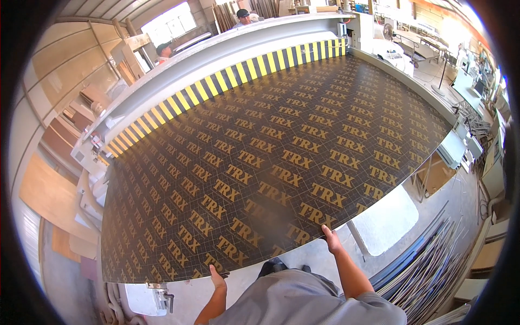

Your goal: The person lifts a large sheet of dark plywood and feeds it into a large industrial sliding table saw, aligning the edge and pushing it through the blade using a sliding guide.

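A large dark board (238, 179) with gold print repeated over its face spreads out in front of me, lying flat across a panel saw. My left hand (218, 278) grips the near edge, left of my body, its thumb on top and its fingers hidden underneath. Farther right along that same edge, my right hand (331, 239) holds the board the same way. The board's far side reaches a long beam (227, 51) whose front carries yellow and black stripes (238, 74).
Two people stand behind the beam, one at the left (163, 52) and one near its middle (244, 18). A white support table (387, 219) juts out below the board at right. Long thin offcuts (420, 265) lie on the floor there. Wooden sheets (51, 181) lean at left.
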Demonstrator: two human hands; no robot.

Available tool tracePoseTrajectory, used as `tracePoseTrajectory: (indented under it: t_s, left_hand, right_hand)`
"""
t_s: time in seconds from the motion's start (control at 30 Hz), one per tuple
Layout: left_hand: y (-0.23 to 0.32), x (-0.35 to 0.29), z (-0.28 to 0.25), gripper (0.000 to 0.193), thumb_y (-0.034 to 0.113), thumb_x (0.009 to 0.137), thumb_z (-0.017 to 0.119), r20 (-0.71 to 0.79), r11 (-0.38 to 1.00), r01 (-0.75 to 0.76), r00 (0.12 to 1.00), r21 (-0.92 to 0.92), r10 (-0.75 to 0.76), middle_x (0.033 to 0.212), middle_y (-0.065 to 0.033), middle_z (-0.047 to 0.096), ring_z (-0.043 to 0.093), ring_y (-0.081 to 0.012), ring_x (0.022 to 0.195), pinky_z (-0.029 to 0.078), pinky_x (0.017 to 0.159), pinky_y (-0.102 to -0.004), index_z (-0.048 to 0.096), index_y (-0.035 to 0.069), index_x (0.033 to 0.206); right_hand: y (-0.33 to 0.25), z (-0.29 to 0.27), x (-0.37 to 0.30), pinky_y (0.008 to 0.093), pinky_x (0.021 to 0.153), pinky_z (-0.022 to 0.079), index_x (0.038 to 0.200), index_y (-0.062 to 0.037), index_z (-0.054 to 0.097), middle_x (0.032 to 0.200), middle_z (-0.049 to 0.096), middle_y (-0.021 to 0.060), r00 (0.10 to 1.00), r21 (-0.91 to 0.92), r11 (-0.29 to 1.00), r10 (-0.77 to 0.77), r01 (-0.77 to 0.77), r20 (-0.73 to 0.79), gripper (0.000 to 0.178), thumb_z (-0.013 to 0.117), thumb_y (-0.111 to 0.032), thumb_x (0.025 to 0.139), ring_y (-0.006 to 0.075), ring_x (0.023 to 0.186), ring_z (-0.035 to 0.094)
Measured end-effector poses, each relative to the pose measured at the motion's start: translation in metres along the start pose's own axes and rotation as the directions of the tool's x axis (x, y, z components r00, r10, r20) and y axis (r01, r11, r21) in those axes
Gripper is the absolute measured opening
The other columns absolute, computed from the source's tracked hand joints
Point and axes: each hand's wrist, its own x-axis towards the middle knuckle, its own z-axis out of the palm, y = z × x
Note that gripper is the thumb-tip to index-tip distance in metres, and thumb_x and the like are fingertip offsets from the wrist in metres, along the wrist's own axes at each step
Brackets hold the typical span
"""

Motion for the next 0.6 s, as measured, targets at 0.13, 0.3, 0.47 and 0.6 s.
tracePoseTrajectory:
  t_s: [0.13,0.3,0.47,0.6]
  left_hand:
    - [-0.004,0.006,-0.006,0.072,0.066,0.098,0.059,-0.014,1.000,-0.016,1.000,0.000,0.016,0.101,-0.0116,0.072,0.069,-0.0224,0.079,0.055,0.063,-0.0344,0.065,-0.002,0.122]
    - [-0.008,0.010,-0.010,0.074,0.067,0.098,0.059,0.014,1.000,-0.011,1.000,0.005,0.011,0.100,-0.0107,0.072,0.069,-0.0223,0.077,0.054,0.061,-0.0342,0.065,-0.002,0.122]
    - [-0.008,0.008,-0.006,0.074,0.068,0.098,0.057,-0.001,1.000,-0.022,1.000,0.003,0.022,0.104,-0.0103,0.072,0.070,-0.0234,0.079,0.054,0.062,-0.0349,0.065,-0.001,0.125]
    - [-0.010,0.016,-0.009,0.075,0.066,0.098,0.060,-0.010,1.000,-0.017,1.000,-0.023,0.017,0.109,-0.0112,0.071,0.069,-0.0218,0.086,0.055,0.069,-0.0331,0.064,-0.003,0.127]
  right_hand:
    - [0.004,0.001,0.002,0.0410,0.109,0.047,0.149,0.0028,0.046,0.142,0.061,0.0136,1.000,-0.013,1.000,0.000,0.000,-0.023,0.067,0.060,-0.043,0.103,0.0268,0.127,0.061]
    - [0.011,0.002,0.005,0.0389,0.107,0.048,0.147,0.0018,0.051,0.139,0.064,0.0114,0.999,-0.002,1.000,-0.002,0.002,-0.034,0.067,0.059,-0.048,0.103,0.0248,0.123,0.063]
    - [0.029,-0.012,0.012,0.0381,0.107,0.048,0.147,0.0017,0.051,0.139,0.064,0.0102,0.999,-0.076,0.997,0.008,-0.012,-0.046,0.062,0.056,-0.045,0.106,0.0234,0.123,0.063]
    - [0.034,-0.014,0.020,0.0369,0.107,0.047,0.146,0.0026,0.052,0.137,0.065,0.0084,0.996,-0.153,0.987,-0.068,0.058,-0.060,0.058,0.053,-0.042,0.108,0.0219,0.122,0.062]
